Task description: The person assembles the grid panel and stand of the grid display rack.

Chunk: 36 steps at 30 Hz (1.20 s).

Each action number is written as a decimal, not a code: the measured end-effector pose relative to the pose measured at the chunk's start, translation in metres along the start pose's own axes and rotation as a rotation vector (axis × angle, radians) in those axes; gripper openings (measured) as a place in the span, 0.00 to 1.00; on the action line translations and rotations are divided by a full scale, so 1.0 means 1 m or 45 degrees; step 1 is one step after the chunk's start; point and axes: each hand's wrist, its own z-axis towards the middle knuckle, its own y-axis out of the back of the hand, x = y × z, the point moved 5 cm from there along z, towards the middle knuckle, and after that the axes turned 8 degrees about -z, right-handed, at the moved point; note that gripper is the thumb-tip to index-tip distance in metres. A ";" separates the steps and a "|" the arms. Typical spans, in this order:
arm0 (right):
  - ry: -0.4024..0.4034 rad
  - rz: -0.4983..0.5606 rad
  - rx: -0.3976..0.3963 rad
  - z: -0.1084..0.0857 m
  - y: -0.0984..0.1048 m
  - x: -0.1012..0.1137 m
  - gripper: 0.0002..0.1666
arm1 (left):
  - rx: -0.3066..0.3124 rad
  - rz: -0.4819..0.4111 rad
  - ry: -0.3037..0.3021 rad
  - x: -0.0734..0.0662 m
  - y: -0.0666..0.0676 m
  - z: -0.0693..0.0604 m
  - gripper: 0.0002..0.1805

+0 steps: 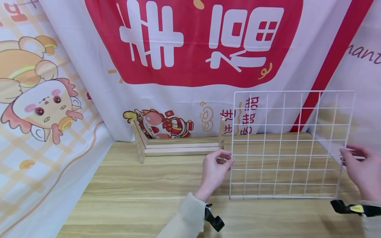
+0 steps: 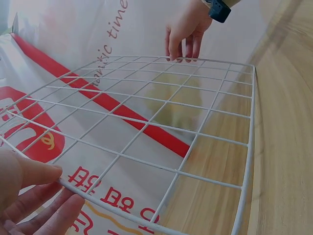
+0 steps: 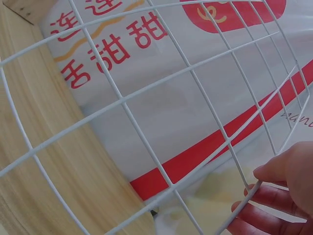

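Observation:
A white wire grid panel (image 1: 293, 154) stands upright over the wooden table at the right of the head view. My left hand (image 1: 215, 170) pinches its left edge between thumb and fingers. On the opposite side my right hand (image 1: 361, 168) grips the right edge. In the left wrist view the grid (image 2: 178, 171) stretches from the left hand (image 2: 36, 196) to the right hand (image 2: 188, 32). The right wrist view shows the right hand (image 3: 283, 191) with thumb and fingers on the rim of the grid (image 3: 122, 100).
A small wooden rack (image 1: 181, 151) with two upright ends stands at the back of the table (image 1: 134, 195), left of the grid. Behind it hangs a printed white and red cloth (image 1: 190, 76). Another patterned cloth (image 1: 44, 132) covers the left side.

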 end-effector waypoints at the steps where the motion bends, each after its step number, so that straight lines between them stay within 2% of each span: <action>1: -0.008 0.026 -0.004 0.000 0.000 0.000 0.19 | 0.000 0.008 -0.009 -0.001 0.000 0.000 0.10; 11: -0.071 0.108 -0.060 -0.001 -0.001 0.005 0.18 | -0.002 0.114 -0.075 -0.009 0.004 -0.001 0.09; 19: -0.122 0.023 -0.125 -0.008 0.000 0.012 0.17 | 0.005 0.125 -0.088 -0.010 0.008 -0.005 0.09; 27: -0.056 0.236 -0.103 -0.010 0.005 0.012 0.15 | 0.054 0.114 -0.114 -0.004 0.016 -0.010 0.07; 29: -0.042 0.211 -0.110 -0.011 0.006 0.012 0.15 | 0.062 0.109 -0.125 -0.003 0.017 -0.011 0.06; 32: -0.029 0.123 -0.171 -0.016 0.008 0.014 0.17 | 0.071 0.114 -0.138 -0.002 0.018 -0.011 0.07; 36: 0.008 0.014 -0.299 -0.022 0.012 0.024 0.30 | 0.075 0.114 -0.135 0.001 0.018 -0.011 0.08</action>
